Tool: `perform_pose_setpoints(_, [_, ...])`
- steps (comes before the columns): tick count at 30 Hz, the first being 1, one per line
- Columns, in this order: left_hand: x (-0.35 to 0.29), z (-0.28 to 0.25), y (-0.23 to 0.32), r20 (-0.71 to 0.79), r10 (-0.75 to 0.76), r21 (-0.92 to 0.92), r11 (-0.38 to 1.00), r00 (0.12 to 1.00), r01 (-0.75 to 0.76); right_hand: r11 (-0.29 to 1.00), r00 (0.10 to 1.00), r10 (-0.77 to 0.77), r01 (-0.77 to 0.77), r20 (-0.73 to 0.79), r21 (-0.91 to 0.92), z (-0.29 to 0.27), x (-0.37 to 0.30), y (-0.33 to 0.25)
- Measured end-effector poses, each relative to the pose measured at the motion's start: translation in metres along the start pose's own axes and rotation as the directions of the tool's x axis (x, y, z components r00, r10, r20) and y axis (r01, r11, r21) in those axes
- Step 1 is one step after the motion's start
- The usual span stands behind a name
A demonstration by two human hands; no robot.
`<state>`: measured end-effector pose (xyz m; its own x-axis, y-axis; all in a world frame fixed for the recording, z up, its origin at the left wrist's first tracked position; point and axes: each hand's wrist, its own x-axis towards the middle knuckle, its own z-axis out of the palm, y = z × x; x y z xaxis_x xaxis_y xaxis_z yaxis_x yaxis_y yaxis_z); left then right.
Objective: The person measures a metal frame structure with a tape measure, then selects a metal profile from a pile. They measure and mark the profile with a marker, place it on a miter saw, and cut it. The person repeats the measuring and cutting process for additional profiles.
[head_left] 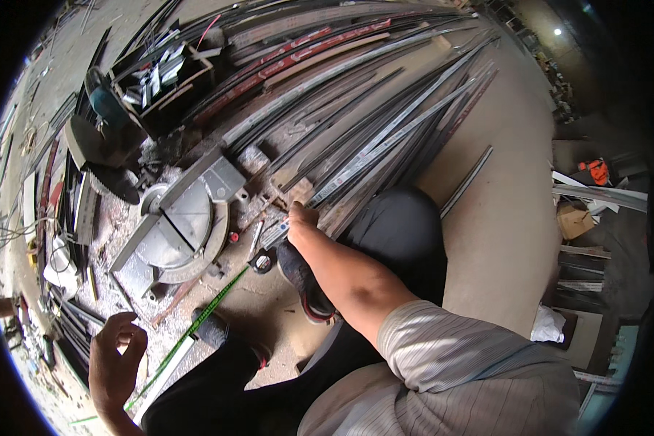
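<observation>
My right hand [300, 218], at the centre, is closed around a long silver metal profile [276, 232]. Its near end sticks out past my fist beside the miter saw. Below that end, a dark tape measure [261, 263] lies on the floor, its green blade [203, 316] pulled out toward the lower left past my shoe. My left hand [116, 356] hovers at the lower left near the blade, fingers curled and thumb apart, with nothing visible in it. Left of centre stands the miter saw [174, 236], its toothed disc [112, 182] raised behind the silver round base.
Many metal profiles [385, 138] fan out toward the far right. A dark box of metal offcuts [163, 80] stands behind the saw. Metal shavings [123, 247] litter the floor around its base. A white container [62, 269] sits at the left; cardboard [574, 219] lies far right.
</observation>
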<state>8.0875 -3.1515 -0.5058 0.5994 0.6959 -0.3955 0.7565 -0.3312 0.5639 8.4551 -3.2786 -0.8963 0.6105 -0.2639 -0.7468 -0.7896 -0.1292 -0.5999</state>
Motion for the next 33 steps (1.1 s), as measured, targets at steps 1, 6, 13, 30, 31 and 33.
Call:
perform_pose_setpoints(1, [0.001, 0.0, 0.002, 0.009, 0.008, -0.005, 1.0, 1.0, -0.008, 1.0, 1.0, -0.012, 0.012, 0.006, -0.005, 0.001, -0.005, -0.012])
perform_pose_setpoints(6, [-0.001, 0.003, 0.004, 0.002, 0.067, -0.03, 0.997, 0.998, -0.067, 0.993, 0.983, -0.113, 0.108, 0.142, 0.045, 0.016, -0.035, -0.098])
perform_pose_setpoints(13, [-0.006, -0.002, 0.001, 0.026, 0.076, -0.035, 0.997, 0.997, -0.075, 0.971, 0.959, -0.202, 0.17, 0.199, 0.166, 0.034, -0.044, -0.234])
perform_pose_setpoints(30, [-0.004, 0.001, 0.003, 0.016, 0.059, -0.035, 0.998, 0.998, -0.058, -0.302, 0.459, -0.343, 0.773, 0.82, -0.559, -0.122, 0.119, -0.15])
perform_pose_setpoints(31, [-0.003, 0.003, -0.001, 0.034, 0.029, -0.022, 0.999, 0.999, -0.029, -0.214, 0.55, -0.276, 0.764, 0.788, -0.608, -0.133, 0.133, -0.139])
perform_pose_setpoints(33, [-0.004, 0.003, -0.01, 0.064, -0.032, 0.007, 0.999, 0.997, 0.032, 0.164, 0.743, -0.2, 0.668, 0.638, -0.726, -0.148, 0.149, -0.116])
